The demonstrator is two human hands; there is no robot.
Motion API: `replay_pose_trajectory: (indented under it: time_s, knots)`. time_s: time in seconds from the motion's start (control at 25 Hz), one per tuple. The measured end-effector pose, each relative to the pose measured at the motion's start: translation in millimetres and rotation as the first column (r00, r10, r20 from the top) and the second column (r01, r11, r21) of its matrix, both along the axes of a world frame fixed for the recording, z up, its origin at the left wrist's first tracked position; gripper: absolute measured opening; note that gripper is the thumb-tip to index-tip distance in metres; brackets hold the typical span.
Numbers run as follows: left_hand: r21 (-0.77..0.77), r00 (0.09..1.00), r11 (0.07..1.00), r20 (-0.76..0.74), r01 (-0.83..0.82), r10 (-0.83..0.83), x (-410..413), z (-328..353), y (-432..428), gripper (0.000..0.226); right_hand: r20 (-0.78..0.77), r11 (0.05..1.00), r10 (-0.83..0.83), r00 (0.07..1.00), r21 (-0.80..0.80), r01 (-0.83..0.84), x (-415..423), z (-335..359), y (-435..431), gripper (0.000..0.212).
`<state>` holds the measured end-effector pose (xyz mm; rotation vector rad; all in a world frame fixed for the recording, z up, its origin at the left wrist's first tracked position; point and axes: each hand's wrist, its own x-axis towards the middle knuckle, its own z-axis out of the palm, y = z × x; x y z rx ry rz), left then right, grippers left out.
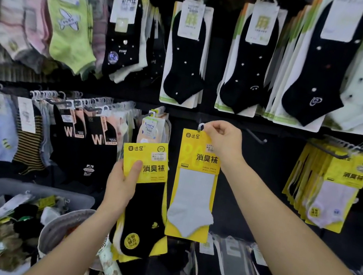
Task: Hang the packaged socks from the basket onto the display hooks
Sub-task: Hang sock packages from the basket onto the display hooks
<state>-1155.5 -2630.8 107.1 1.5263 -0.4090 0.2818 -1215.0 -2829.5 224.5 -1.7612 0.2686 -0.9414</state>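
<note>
Black sock-hung display wall [257, 154]; right fingers [212, 128] pinch a white sock pack [192, 194], left fingers [135, 169] grip black sock packs [143, 215].

Bare hook [256, 137] stands clear; crowded yellow packs [326, 185] flank its right.

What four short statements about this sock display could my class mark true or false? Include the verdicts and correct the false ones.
1. The right hand pinches the top of a white-sock pack. True.
2. The left hand is empty. False: it holds a black-sock pack.
3. The basket sits at lower left. True.
4. The white-sock pack has a red card. False: the card is yellow.
</note>
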Motion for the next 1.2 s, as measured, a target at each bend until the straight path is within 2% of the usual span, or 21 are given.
replay_pose_trajectory:
  time_s: [0.12,0.28,0.36,0.4,0.44,0.48,0.56,0.64,0.72,0.8,0.92,0.96,1.04,1.12,1.2]
  knots:
    - [-0.002,0.999,0.999,0.014,-0.035,0.035,3,3,16,0.019,-0.051,0.997,-0.004,0.999,-0.077,0.000,5,-2,4,0.013]
    - [-0.009,1.000,1.000,0.023,-0.014,0.014,-8,10,20,0.009,-0.067,0.999,-0.020,0.998,-0.047,0.017,-1,-6,3,0.014]
    - [-0.046,1.000,0.999,0.023,0.014,-0.013,-17,12,15,0.005,-0.017,0.981,-0.162,0.987,-0.112,0.159,-11,-12,4,0.007]
    - [-0.062,0.999,0.998,0.024,0.022,-0.021,-22,11,12,0.006,0.045,0.961,-0.221,0.974,-0.158,0.226,-17,-19,6,0.013]
    - [-0.070,0.999,0.997,0.024,0.029,-0.028,-25,11,8,0.009,0.100,0.955,-0.211,0.972,-0.191,0.227,-22,-29,12,0.017]
    - [-0.066,0.999,0.997,0.018,0.034,-0.033,-29,10,3,0.015,0.100,0.966,-0.140,0.985,-0.203,0.158,-28,-41,22,0.023]
    - [-0.064,0.999,0.997,-0.009,0.046,-0.047,-35,10,-7,0.024,-0.088,0.981,0.042,0.995,-0.183,-0.057,-38,-66,44,0.044]
    - [-0.086,0.996,0.993,-0.018,0.081,-0.082,-43,11,-18,0.029,-0.260,0.981,0.099,0.961,-0.137,-0.138,-40,-82,53,0.055]
    - [-0.100,0.988,0.985,-0.038,0.143,-0.148,-50,11,-24,0.030,-0.251,0.989,0.064,0.966,-0.112,-0.095,-42,-85,48,0.047]
    - [-0.127,0.953,0.951,-0.076,0.281,-0.292,-51,10,-24,0.023,-0.194,0.995,0.064,0.979,-0.069,-0.078,-45,-84,37,0.032]
    - [-0.223,0.830,0.831,-0.127,0.510,-0.543,-51,6,-19,0.039,-0.142,0.996,0.090,0.986,0.005,-0.091,-53,-83,23,0.023]
    - [-0.254,0.817,0.817,-0.139,0.517,-0.560,-51,2,-19,0.043,-0.132,0.993,0.118,0.984,0.037,-0.114,-56,-84,20,0.020]
    - [-0.260,0.840,0.848,-0.177,0.463,-0.513,-54,-4,-21,0.046,-0.163,0.979,0.204,0.965,0.050,-0.199,-61,-83,14,0.015]
    - [-0.185,0.882,0.898,-0.194,0.398,-0.431,-56,-8,-25,0.043,-0.176,0.968,0.252,0.952,0.049,-0.247,-62,-77,9,0.015]
    - [-0.096,0.910,0.927,-0.181,0.362,-0.373,-57,-10,-27,0.038,-0.144,0.979,0.202,0.969,0.019,-0.202,-62,-63,4,0.004]
